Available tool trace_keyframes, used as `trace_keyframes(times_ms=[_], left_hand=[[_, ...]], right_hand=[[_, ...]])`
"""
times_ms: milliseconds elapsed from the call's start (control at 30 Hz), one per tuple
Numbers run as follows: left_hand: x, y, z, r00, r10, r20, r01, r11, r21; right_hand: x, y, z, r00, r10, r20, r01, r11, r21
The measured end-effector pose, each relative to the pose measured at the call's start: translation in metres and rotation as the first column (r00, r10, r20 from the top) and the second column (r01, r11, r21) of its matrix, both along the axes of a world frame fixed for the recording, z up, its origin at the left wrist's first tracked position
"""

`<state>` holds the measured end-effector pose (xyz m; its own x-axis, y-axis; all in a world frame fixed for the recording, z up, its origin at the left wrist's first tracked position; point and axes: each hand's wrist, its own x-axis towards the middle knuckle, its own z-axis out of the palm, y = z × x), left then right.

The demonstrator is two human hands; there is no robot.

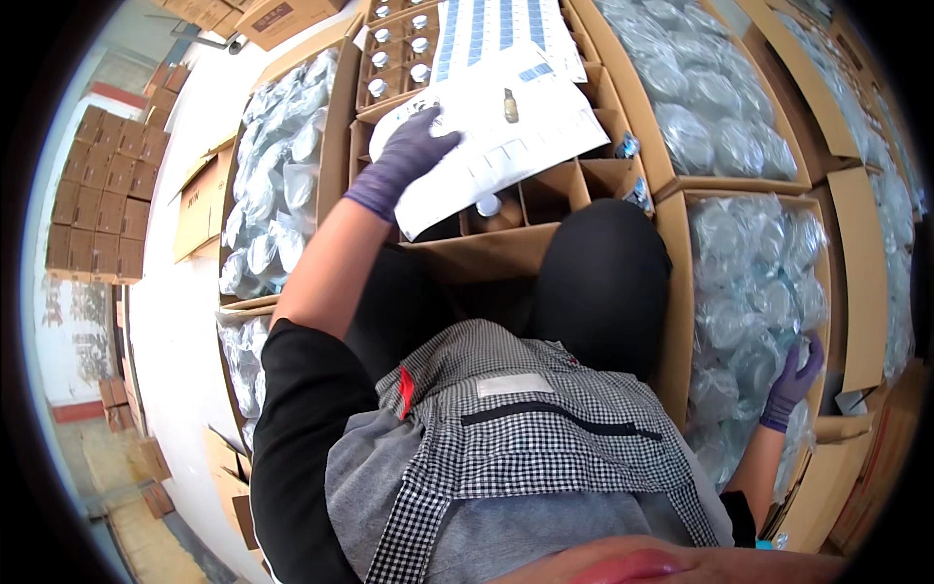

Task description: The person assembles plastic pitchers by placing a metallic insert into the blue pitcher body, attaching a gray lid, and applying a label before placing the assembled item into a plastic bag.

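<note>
My left hand (413, 161), in a purple glove, lies on the left part of a white paper sheet (477, 170) with its fingers stretched out. A small olive-brown, bottle-shaped thing (511, 105) shows on the sheet. Beneath the paper is a divided carton (486, 255), where a white-capped bottle (488, 205) stands in one compartment. Far to the right, my right hand (793, 384), also gloved, reaches into a carton among clear round items in plastic wrap (744, 292). Its thumb and fingers are apart beside the wrap, and I see nothing gripped between them.
Open cartons of wrapped items (282, 185) stand at the left, and another carton (700, 88) stands far right. White-capped bottles (420, 45) fill compartments behind the paper, partly under a blue-and-white printed sheet (501, 39). Stacked brown boxes (107, 195) stand farther left.
</note>
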<state>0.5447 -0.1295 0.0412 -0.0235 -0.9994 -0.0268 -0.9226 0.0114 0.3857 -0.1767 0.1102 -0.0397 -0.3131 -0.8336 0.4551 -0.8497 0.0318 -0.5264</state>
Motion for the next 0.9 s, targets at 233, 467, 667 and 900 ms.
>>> trace_keyframes(times_ms=[233,467,667,900], left_hand=[[0.154,-0.081,-0.076,0.972,0.236,-0.002,-0.231,0.956,0.182],[0.118,-0.132,-0.098,0.941,0.229,0.249,-0.289,0.928,0.236],[0.143,-0.132,-0.087,0.956,0.161,0.244,-0.223,0.942,0.253],[0.196,-0.111,-0.035,0.347,0.313,-0.884,-0.261,0.938,0.229]], right_hand=[[0.338,-0.204,0.125,0.688,0.688,0.231,-0.707,0.708,-0.001],[0.536,-0.401,-0.002,0.808,0.577,-0.12,-0.291,0.568,0.77],[0.555,-0.433,-0.04,0.839,0.536,-0.093,-0.339,0.649,0.681],[0.48,-0.395,0.092,0.536,0.692,0.483,-0.749,0.654,-0.107]])
